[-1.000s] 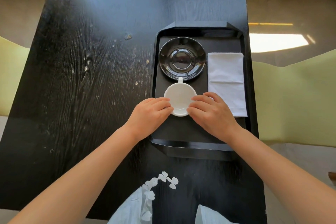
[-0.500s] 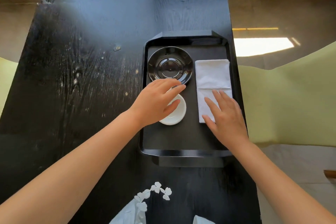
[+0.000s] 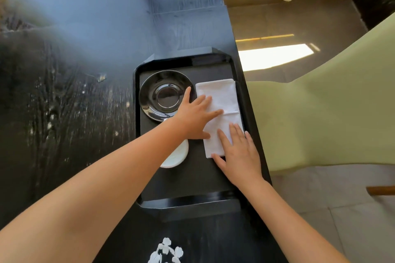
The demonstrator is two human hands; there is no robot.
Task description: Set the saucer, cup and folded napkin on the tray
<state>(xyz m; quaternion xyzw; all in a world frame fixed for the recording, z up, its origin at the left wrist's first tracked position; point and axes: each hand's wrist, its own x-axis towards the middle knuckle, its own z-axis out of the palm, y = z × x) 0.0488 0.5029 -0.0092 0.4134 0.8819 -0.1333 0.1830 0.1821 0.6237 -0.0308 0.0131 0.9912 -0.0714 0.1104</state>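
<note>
A black tray [image 3: 192, 181] lies on the dark table. In its far left part sits a glossy black saucer [image 3: 158, 94]. A white cup [image 3: 177, 155] rests on the tray floor nearer me, mostly hidden under my left forearm. Along the tray's right side lies a folded white napkin [image 3: 222, 96]. My left hand [image 3: 196, 116] reaches across the tray and lies flat on the napkin's left half, fingers spread. My right hand [image 3: 237, 153] lies flat on the napkin's near corner, fingers spread. Neither hand grips anything.
The black wooden table [image 3: 64, 113] stretches far to the left and away from me. Its right edge runs just beside the tray. A pale green chair [image 3: 320, 113] stands to the right, over a tiled floor. White-patterned clothing [image 3: 165, 251] shows at the bottom.
Both hands left the white cup. My left hand swung right over the saucer's edge onto the napkin, and my right hand settled on the napkin's near end. The view shifted left.
</note>
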